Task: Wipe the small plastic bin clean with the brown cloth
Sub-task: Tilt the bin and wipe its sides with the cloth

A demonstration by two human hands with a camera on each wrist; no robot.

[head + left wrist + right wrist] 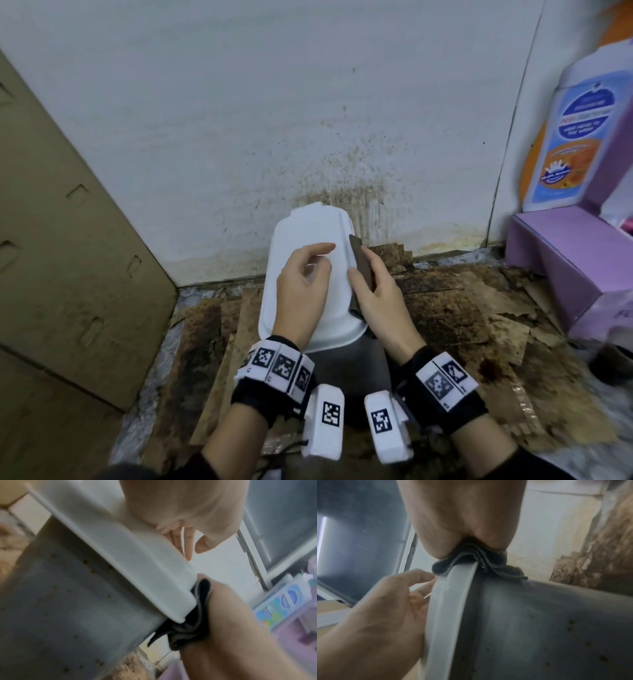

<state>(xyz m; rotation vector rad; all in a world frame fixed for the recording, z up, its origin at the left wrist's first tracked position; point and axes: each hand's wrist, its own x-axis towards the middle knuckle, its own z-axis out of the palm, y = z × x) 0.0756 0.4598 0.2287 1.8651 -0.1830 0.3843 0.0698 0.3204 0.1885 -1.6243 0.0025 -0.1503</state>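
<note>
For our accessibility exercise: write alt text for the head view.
A right hand presses a brown cloth against the rim of a white-lidded bin, while the left hand rests on its lid. Stained cardboard covers the floor.

The bin (308,274) stands on the cardboard sheets (445,308) before the wall (274,102), with the left hand (301,291) on its lid, the right hand (376,294) pressing the cloth (361,270) against its right edge, a carton (68,240) at left and a bottle (575,137) on a box (565,260) at right.
</note>
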